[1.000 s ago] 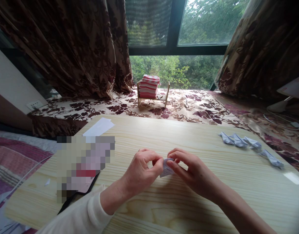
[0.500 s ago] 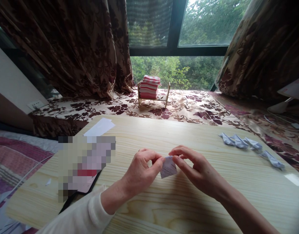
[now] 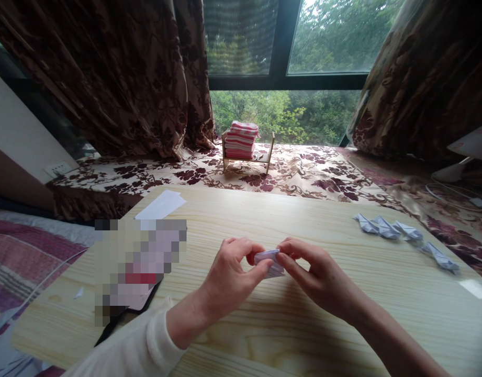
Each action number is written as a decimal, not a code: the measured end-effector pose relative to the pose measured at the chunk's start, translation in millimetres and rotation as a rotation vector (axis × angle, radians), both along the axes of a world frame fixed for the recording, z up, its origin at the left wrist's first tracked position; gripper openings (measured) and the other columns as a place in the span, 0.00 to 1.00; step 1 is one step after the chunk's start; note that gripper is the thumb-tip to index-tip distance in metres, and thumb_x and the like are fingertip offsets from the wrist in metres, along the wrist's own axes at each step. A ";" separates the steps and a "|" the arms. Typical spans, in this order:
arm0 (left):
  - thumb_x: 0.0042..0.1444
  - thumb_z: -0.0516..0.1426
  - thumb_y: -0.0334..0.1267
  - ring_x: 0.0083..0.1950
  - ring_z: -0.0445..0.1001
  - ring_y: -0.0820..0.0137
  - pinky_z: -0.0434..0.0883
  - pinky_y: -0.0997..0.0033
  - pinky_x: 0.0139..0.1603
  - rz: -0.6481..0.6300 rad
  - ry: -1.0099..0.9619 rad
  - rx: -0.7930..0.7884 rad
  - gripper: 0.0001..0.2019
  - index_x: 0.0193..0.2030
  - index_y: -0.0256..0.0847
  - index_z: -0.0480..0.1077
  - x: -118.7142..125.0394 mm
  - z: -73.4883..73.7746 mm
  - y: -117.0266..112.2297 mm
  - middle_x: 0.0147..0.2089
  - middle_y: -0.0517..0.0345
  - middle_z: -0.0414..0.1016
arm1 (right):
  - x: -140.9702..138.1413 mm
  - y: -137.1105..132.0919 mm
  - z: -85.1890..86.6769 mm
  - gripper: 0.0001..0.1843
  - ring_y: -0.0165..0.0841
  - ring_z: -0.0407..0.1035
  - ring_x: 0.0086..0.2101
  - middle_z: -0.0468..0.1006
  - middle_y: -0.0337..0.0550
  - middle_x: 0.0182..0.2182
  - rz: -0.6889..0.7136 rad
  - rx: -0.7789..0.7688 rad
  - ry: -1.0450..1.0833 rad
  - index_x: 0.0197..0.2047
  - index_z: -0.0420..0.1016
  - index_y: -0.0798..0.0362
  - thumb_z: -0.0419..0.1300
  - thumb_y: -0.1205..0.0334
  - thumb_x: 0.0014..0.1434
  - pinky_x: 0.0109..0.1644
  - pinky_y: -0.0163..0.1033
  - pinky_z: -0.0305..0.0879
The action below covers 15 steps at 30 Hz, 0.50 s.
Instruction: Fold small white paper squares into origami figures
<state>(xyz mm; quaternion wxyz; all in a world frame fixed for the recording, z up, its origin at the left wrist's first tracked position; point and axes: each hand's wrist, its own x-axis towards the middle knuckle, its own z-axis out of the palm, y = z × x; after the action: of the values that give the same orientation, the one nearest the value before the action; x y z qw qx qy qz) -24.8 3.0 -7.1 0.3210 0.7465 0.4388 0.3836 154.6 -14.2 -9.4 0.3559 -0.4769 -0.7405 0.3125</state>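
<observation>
Over the middle of the wooden table (image 3: pixel 225 209), a small folded piece of white paper (image 3: pixel 275 270) with faint print is held between both hands. My left hand (image 3: pixel 235 272) pinches its left side, thumb across the near face and the index finger behind. At the paper's upper right corner, the thumb and fingertips of my right hand (image 3: pixel 307 264) are closed on it. The fingers cover part of the paper, so its full folded shape is hidden.
Several folded white paper boats (image 3: pixel 385 229) lie in a row at the right. White paper sheets (image 3: pixel 161 204) rest at the back left, above a blurred-out flat object (image 3: pixel 138 277). A paper scrap (image 3: pixel 79 293) lies near the left edge. Striped cloths (image 3: pixel 241 141) sit on a small wooden stand beyond.
The paper has tipped and opened slightly at its top edge, so less of its front face shows. My left thumb has moved right across it.
</observation>
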 end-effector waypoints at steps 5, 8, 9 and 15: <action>0.52 0.58 0.39 0.32 0.72 0.69 0.67 0.71 0.36 -0.059 -0.337 -0.435 0.09 0.29 0.35 0.73 1.2 -3.3 4.0 0.29 0.55 0.76 | -1.1 -0.6 10.4 0.17 0.30 0.67 0.32 0.73 0.41 0.30 -0.025 -0.038 0.095 0.31 0.71 0.53 0.46 0.58 0.66 0.36 0.33 0.62; 0.49 0.61 0.40 0.33 0.72 0.70 0.69 0.72 0.38 -0.046 -0.530 -0.589 0.09 0.31 0.33 0.73 1.3 -1.1 6.6 0.30 0.54 0.77 | -0.6 -0.9 12.2 0.16 0.31 0.68 0.34 0.74 0.41 0.31 -0.033 -0.043 0.088 0.32 0.72 0.53 0.48 0.57 0.65 0.38 0.34 0.63; 0.49 0.62 0.40 0.33 0.72 0.70 0.69 0.72 0.39 -0.041 -0.557 -0.599 0.10 0.31 0.33 0.73 1.4 -0.4 6.9 0.30 0.54 0.77 | -0.7 -1.0 11.6 0.14 0.32 0.68 0.34 0.74 0.41 0.31 -0.030 -0.036 0.075 0.33 0.72 0.53 0.50 0.57 0.64 0.38 0.34 0.63; 0.51 0.61 0.42 0.34 0.72 0.69 0.69 0.70 0.39 -0.065 -0.473 -0.520 0.11 0.33 0.33 0.74 1.7 -1.9 3.6 0.31 0.54 0.76 | -2.2 -0.5 5.8 0.10 0.32 0.67 0.29 0.73 0.42 0.27 -0.039 0.101 0.046 0.31 0.71 0.53 0.53 0.60 0.62 0.33 0.36 0.63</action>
<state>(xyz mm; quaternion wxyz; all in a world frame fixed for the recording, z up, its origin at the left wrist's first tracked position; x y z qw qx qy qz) -23.1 6.6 -9.0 0.6054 0.5437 0.4112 0.4109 152.4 -14.7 -3.6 0.4023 -0.4656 -0.7374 0.2786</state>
